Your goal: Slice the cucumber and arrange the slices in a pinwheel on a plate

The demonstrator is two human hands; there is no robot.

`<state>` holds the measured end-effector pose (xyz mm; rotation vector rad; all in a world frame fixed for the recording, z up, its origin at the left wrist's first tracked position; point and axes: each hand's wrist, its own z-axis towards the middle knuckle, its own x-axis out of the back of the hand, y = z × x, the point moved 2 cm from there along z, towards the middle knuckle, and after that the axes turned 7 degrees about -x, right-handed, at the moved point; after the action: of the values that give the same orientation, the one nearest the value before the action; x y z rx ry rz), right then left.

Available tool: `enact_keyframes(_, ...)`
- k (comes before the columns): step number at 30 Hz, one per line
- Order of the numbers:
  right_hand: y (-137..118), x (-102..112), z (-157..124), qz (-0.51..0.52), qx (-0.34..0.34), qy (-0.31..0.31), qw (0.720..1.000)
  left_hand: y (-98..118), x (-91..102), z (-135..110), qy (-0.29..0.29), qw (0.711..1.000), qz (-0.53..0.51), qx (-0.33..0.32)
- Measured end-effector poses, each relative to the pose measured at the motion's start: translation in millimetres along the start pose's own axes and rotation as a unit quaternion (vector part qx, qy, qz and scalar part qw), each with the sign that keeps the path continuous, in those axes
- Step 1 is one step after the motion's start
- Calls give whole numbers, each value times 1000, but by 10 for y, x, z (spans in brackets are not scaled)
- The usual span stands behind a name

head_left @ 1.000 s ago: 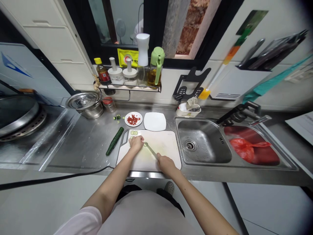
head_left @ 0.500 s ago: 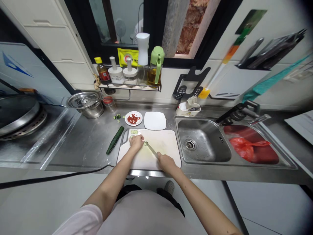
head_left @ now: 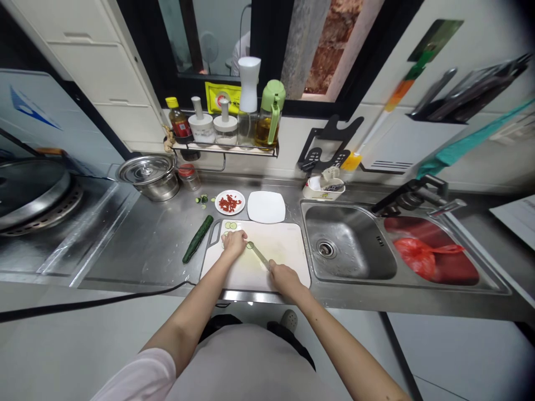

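On the white cutting board (head_left: pixel 267 278), my left hand (head_left: pixel 234 243) is closed over a piece of cucumber, most of it hidden by the fingers. My right hand (head_left: pixel 286 278) grips the handle of a knife (head_left: pixel 261 256), whose blade slants up and left to the cucumber beside my left fingertips. One pale green cucumber slice (head_left: pixel 249 245) shows at the blade's tip. Further cut slices (head_left: pixel 230 225) lie at the board's upper left corner. A whole dark green cucumber (head_left: pixel 198 239) rests on the steel counter, left of the board.
Behind the board stand a plate of red pieces (head_left: pixel 229 203) and a white square plate (head_left: pixel 266 206). Green scraps (head_left: pixel 202 199) lie beside a lidded steel pot (head_left: pixel 150 177). To the right is a sink (head_left: pixel 351 245); a red bag (head_left: pixel 416 257) sits in its second basin.
The view has shifted very slightly. Both hands, the knife and the cucumber keep nearly the same places on the board.
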<state>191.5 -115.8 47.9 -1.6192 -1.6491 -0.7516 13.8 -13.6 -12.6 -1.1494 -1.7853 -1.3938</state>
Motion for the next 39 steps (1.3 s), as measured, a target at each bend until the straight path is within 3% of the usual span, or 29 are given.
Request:
enact_keyframes(26, 104, -123, -132, -10, -14, -8, 1000, 19, 22, -26, -1, 1000, -28, 2)
enact_keyframes(39, 58, -114, -42, -2, -4, 17, 1000, -7, -23, -5, -5, 1000, -21, 4)
